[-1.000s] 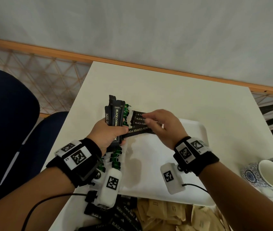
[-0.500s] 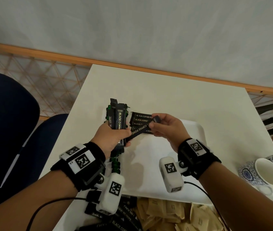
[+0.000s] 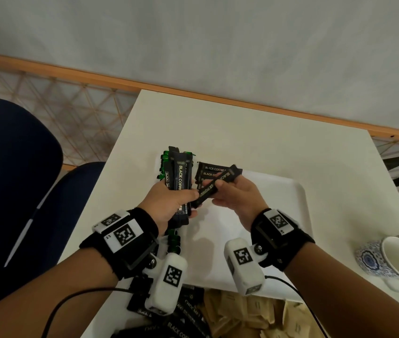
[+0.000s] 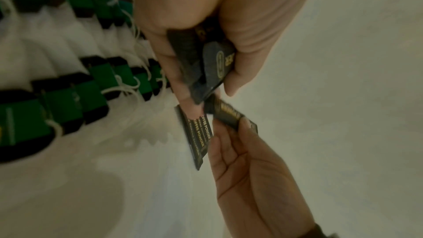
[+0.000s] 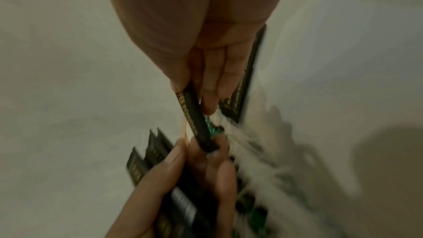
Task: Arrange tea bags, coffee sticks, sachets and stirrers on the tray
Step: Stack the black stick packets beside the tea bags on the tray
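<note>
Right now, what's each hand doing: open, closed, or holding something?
Left hand: closed around a bundle of black coffee sticks.
Right hand: fingers pinching a single coffee stick above the white tray.

White table [image 3: 254, 132], square-cornered, against a grey wall. On it: a white tray [image 3: 288, 213] at centre, two blue-patterned cups [image 3: 393, 259] at the right edge, and at the near edge a heap of black coffee sticks [image 3: 183, 323] beside tan sachets [image 3: 249, 318].
</note>
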Tool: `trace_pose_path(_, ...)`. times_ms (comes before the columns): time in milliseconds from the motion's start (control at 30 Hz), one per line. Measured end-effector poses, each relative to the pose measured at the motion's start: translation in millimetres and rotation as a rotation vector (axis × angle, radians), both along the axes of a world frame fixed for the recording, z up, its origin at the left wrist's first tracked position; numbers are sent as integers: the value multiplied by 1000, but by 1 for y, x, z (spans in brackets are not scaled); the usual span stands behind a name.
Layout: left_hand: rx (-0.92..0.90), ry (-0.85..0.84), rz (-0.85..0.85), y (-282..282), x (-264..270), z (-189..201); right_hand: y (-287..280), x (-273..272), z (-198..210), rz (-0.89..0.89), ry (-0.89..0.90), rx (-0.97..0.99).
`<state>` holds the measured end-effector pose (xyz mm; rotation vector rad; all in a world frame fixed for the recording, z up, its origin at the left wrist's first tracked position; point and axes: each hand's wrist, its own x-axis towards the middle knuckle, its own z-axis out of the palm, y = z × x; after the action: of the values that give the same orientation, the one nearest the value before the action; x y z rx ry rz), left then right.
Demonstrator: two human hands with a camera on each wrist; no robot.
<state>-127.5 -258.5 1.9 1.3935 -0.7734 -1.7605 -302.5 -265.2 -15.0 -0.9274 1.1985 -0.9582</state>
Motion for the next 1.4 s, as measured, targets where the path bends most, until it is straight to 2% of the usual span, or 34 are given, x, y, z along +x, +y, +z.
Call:
trace_pose_path(67, 31, 21, 28, -3, 3, 2, -7, -8, 0, -102, 128, -49)
trace_pose_path(100, 44, 30, 45, -4, 6, 4, -12, -14, -2, -110, 279, -112)
trace_pose_path(133, 50, 32, 59, -6, 8, 5, -17, -22, -6, -65, 479, -201)
trace_pose_path(200, 51, 29, 77, -9, 12, 7, -21, -33, -10, 164, 834, -357)
trace_pose_path(233, 52, 25, 84, -11, 14, 7, -23, -35, -14, 276, 954, -389)
trace_pose_path(300, 54, 11, 89, -13, 16, 7, -22, -34, -18, 397, 1081, -340)
trace_pose_path(433, 54, -4, 50, -14, 18, 8, -20, -25, -16, 357, 1068, -204)
trace_pose_path(667, 54, -35, 4, -13, 21, 7, -29, -15, -21, 335, 1090, -347)
trace_pose_path(800, 53, -42, 5, -14, 20, 7, -24, -31, -20, 238, 1060, -313)
trace_pose_path(967, 43, -16, 15, -11, 15, 5, -6, -52, -19, 302, 1127, -341)
trace_pose_path(1300, 42, -17, -24, -11, 9, 3, -9, -43, -29, 289, 1133, -338)
trace_pose_path(1400, 36, -23, -37, -11, 8, 2, -9, -40, -27, 239, 1067, -386)
